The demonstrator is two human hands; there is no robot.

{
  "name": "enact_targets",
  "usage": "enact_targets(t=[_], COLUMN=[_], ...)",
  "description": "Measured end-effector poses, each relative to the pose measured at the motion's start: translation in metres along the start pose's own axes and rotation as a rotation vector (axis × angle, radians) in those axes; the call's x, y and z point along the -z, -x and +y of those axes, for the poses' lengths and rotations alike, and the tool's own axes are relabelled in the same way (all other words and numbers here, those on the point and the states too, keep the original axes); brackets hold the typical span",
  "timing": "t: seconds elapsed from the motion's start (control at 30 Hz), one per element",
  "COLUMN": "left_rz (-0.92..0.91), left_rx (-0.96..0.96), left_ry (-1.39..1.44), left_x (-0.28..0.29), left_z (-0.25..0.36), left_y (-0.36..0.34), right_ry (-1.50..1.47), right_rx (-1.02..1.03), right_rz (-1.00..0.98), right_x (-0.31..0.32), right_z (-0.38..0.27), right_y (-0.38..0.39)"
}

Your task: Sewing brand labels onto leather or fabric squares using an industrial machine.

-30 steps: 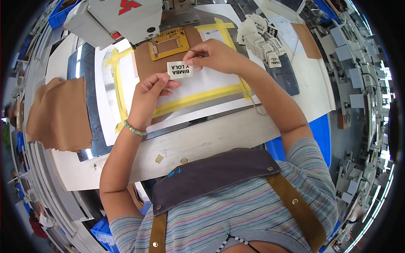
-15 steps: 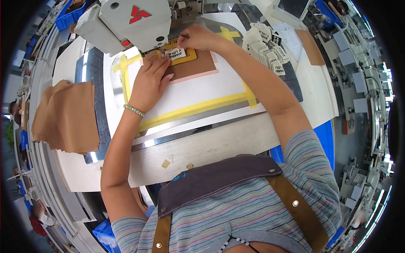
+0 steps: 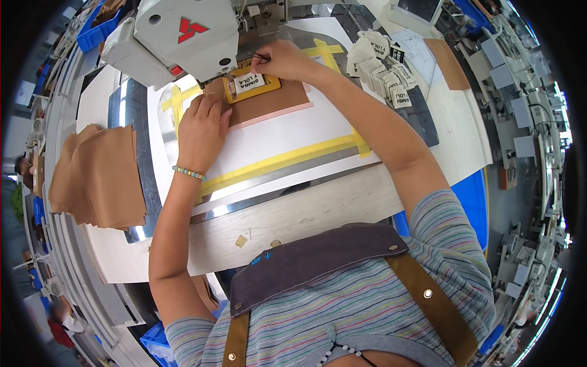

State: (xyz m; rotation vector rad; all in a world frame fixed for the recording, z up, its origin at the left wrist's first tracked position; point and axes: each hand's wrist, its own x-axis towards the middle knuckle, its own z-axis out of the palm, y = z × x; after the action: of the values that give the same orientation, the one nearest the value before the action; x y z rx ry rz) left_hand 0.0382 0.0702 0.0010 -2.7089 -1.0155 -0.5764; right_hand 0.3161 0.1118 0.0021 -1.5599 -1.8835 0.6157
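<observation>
My left hand [image 3: 205,131] lies open at the left edge of a brown panel [image 3: 257,110] with a pink lower border. Its fingertips touch the panel. On the panel sits a yellow frame [image 3: 251,95], and inside it lies a white fabric label [image 3: 249,82] with dark print. My right hand [image 3: 284,61] is at the frame's upper right corner, fingers pinched on a thin dark pointed tool [image 3: 262,57] whose kind I cannot make out. The white sewing machine head [image 3: 189,40] stands just behind; its needle area is partly hidden.
Brown panels [image 3: 101,177] are stacked at the left. Several white labels [image 3: 379,70] lie in a pile at the right, beside a paper sheet and a brown piece [image 3: 447,64]. Yellow tape [image 3: 284,162] edges the white work sheet [image 3: 275,137]. A blue bin [image 3: 101,27] stands far left.
My left hand has slid left and down, off the frame and label, so more of both shows. My right hand has shifted slightly left and still holds the dark tool.
</observation>
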Motion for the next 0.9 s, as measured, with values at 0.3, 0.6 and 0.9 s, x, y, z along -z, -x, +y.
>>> enact_targets(t=[0.3, 0.6, 0.9], left_rz=[-0.038, -0.018, -0.015], left_rx=[-0.121, -0.043, 0.062], left_ry=[0.247, 0.439, 0.482], left_x=[-0.006, -0.009, -0.013], left_z=[0.009, 0.003, -0.005], left_y=[-0.012, -0.012, -0.012], right_ry=[0.084, 0.524, 0.330], right_rx=[0.052, 0.541, 0.528], right_rz=[-0.037, 0.093, -0.066], right_x=[-0.002, -0.001, -0.029], right_z=[-0.012, -0.005, -0.014], right_y=[0.010, 0.057, 0.046])
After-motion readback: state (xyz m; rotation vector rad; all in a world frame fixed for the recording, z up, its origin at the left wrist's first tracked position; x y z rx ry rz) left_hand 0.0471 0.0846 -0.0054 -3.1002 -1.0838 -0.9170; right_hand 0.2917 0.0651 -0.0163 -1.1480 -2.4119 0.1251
